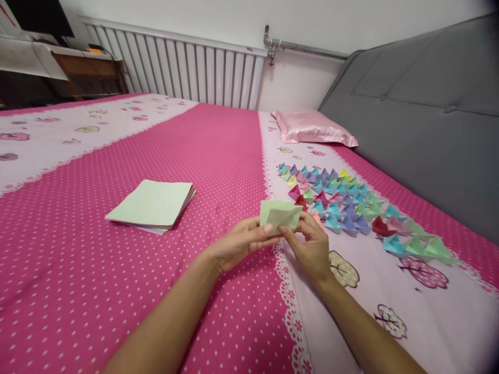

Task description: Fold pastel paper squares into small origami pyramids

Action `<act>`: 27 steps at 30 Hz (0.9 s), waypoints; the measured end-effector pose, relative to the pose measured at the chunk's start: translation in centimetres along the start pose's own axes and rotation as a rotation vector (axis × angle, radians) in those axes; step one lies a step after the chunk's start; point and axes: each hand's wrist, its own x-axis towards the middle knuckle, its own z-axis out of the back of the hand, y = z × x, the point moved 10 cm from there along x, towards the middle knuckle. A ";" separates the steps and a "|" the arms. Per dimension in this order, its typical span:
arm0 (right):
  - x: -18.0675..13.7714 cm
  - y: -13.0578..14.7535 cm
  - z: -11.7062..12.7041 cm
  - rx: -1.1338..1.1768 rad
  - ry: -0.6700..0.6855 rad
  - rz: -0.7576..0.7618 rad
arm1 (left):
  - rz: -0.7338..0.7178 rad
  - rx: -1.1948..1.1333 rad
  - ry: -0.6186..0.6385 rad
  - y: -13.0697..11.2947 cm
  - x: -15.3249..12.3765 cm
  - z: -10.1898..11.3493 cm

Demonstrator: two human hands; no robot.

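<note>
Just right of and below frame centre, the green paper (286, 212) lies long side across — left hand (242, 239) and right hand (313, 250) equally near, fingers of both pinched onto its lower part

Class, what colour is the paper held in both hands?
The paper is pale green, seen best in the head view.

The pillow (312, 128) is glossy, satin-like cloth; right of it, the headboard (421, 93) looks matt. Nearer than the pillow, the held sheet (281, 214) and folded boats (350, 223) are matt paper; left of it, the radiator (220, 72) looks like painted metal.
</note>
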 end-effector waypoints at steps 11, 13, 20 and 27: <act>-0.6 -2.5 -0.3 0.175 -0.039 -0.242 | 0.018 0.147 -0.082 1.1 0.6 1.2; -0.6 -2.8 -0.1 0.241 -0.067 -0.273 | 0.038 0.208 -0.063 1.2 0.6 1.2; -0.6 -3.2 -1.6 0.385 0.123 -0.411 | 0.123 0.505 0.028 2.2 0.4 1.2; -1.1 -4.1 -2.2 0.610 0.070 -0.547 | -0.067 0.423 -0.431 -1.1 -0.2 4.9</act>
